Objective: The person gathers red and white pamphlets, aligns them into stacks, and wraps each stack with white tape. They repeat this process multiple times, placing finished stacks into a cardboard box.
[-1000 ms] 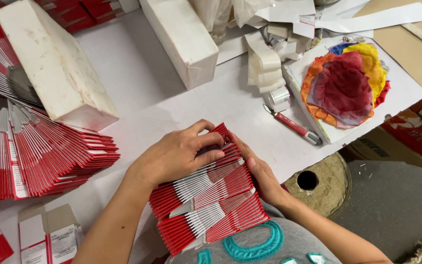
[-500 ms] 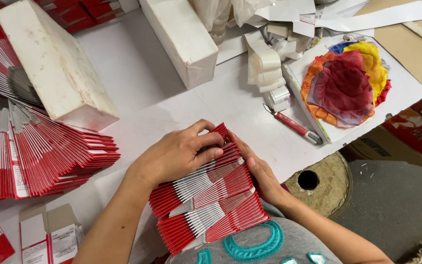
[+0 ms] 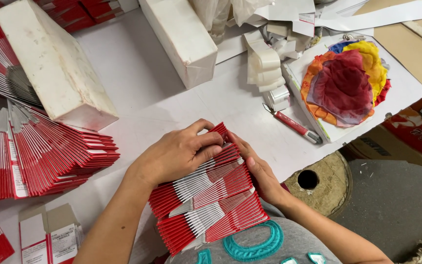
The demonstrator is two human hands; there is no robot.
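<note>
From the head camera, looking down: the left hand [image 3: 179, 154] is lying flat over a fanned stack of red-and-white flat cartons [image 3: 208, 200], fingers curled onto its far end. The right hand [image 3: 260, 171] is bracing the stack's right edge, fingers pressing against it. The stack is sitting at the near edge of the white table [image 3: 137, 83], against the person's body. A red utility knife [image 3: 294, 127] is lying well apart to the right.

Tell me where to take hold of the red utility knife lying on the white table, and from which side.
Grip the red utility knife around the middle of its long red handle, coming straight down from above. It lies flat on the white table, slanted, with bare tabletop along both long sides. Its grey tip sits by the tray edge, so avoid that end.
</note>
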